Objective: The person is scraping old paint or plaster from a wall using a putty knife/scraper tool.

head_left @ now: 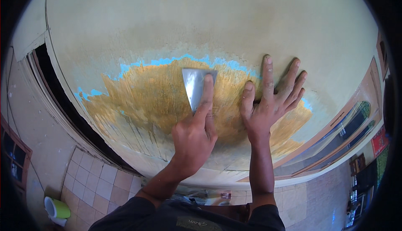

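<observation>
Metal shows bright on the scraper, whose blade fans out toward its wide upper edge and narrows down to the left hand. That hand is closed around the handle, which is mostly hidden, with the index finger stretched straight along the right part of the blade and the thumb on the right side of the grip. The scraper lies over the brown patch on the wall, its upper edge just below a ragged line of blue paint that borders the patch along the top. Whether the blade's edge presses on the wall, I cannot tell.

To the right, well apart from the scraper, the right hand is spread against the wall, thumb out to the left, fingers fanned upward. Its thumb is over the patch, while the fingertips reach past it onto pale, greenish-grey paint. Grey smudges mark the fingers.

Dark streaks run down the lower left of the patch. Left of the wall is a dark opening; below it, floor tiles in pinkish and pale tones. A green bucket is at lower left, and a wood-framed window at right. Dark sleeves cover the upper arms.
</observation>
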A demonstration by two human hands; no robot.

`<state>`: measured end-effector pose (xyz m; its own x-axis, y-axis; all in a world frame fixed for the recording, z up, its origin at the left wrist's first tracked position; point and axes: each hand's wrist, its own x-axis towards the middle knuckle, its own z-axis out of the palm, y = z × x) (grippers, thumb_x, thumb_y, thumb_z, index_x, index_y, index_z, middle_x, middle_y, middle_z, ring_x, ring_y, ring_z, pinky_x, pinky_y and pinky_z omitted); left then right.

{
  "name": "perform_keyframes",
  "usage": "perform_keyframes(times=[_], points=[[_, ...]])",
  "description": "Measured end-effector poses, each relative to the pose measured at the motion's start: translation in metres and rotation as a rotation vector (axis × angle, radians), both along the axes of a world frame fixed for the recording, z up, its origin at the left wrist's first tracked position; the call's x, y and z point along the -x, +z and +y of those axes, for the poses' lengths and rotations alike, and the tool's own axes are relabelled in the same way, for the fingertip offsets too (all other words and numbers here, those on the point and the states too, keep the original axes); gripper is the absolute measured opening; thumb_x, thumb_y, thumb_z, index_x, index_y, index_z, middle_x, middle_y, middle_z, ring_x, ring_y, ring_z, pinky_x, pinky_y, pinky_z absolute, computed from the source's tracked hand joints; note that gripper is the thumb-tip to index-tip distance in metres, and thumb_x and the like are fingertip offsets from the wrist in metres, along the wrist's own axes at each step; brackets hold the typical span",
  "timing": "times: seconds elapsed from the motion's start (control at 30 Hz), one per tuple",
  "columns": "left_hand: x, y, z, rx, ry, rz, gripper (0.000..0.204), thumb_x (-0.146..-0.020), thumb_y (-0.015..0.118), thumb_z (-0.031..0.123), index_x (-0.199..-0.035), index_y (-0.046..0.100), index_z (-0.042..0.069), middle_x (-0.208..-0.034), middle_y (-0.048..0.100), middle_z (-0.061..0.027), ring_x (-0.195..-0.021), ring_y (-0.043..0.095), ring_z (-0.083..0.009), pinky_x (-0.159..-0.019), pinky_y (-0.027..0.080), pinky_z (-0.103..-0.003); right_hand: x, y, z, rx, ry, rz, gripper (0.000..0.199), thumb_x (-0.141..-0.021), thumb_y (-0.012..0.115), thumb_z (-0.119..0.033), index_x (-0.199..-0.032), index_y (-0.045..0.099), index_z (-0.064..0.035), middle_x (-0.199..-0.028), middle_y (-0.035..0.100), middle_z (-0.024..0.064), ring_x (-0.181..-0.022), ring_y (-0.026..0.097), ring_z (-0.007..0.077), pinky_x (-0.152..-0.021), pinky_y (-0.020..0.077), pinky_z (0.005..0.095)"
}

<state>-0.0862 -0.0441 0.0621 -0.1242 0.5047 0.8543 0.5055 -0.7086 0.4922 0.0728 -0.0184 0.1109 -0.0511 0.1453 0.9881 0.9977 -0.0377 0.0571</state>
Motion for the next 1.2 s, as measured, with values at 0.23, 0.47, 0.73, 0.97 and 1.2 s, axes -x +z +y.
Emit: perform_keyframes(times=[0.23,0.47,0.73,0.97,1.2], points=[[0.001,-0.001,0.004,-0.015,0.036,0.015,0.083,-0.079,0.062,-0.009,-0.155,0.041,0.015,-0.071,0.065,-0.0168,-0.047,0.057,-0.0285,-0.050,0.050,-0.038,0.001,0.000,0.000,-0.014,0.009,-0.014,0.048,-0.097,0.050,-0.051,-0.139,0.063,-0.0320,-0.162,0.030,0.0212,-0.151,0.017,0.0462,-0.120,0.0045,0.0580],[0.005,0.013,0.010,-0.066,0.068,0.017,0.080,-0.081,0.062,-0.008,-0.155,0.042,0.014,-0.073,0.067,-0.0144,-0.046,0.058,-0.0281,-0.050,0.051,-0.038,0.005,0.001,0.001,-0.050,-0.021,-0.048,0.055,-0.102,0.042,-0.057,-0.143,0.059,-0.0252,-0.162,0.031,0.0209,-0.152,0.019,0.0411,-0.120,0.0101,0.0552],[0.009,0.019,0.003,0.044,0.036,-0.006,0.078,-0.082,0.063,-0.008,-0.154,0.043,0.013,-0.072,0.065,-0.0169,-0.047,0.057,-0.0270,-0.050,0.050,-0.037,0.008,0.002,0.000,-0.055,-0.015,-0.045,0.055,-0.102,0.042,-0.057,-0.143,0.060,-0.0254,-0.162,0.032,0.0208,-0.152,0.019,0.0411,-0.120,0.0104,0.0553],[0.008,-0.001,0.003,-0.048,0.023,-0.012,0.073,-0.084,0.063,-0.008,-0.152,0.045,0.010,-0.109,0.072,-0.0156,-0.051,0.061,-0.0271,-0.052,0.052,-0.035,0.003,-0.002,0.001,-0.034,-0.020,-0.049,0.055,-0.102,0.041,-0.057,-0.143,0.060,-0.0252,-0.162,0.032,0.0209,-0.152,0.019,0.0412,-0.120,0.0102,0.0554],[0.011,0.010,0.003,-0.055,0.009,-0.006,0.069,-0.085,0.062,-0.008,-0.150,0.047,0.009,-0.130,0.066,-0.0129,-0.054,0.064,-0.0278,-0.053,0.054,-0.035,0.006,0.001,0.000,-0.056,-0.011,-0.045,0.054,-0.102,0.042,-0.056,-0.143,0.059,-0.0256,-0.162,0.032,0.0207,-0.152,0.019,0.0412,-0.120,0.0098,0.0556]])
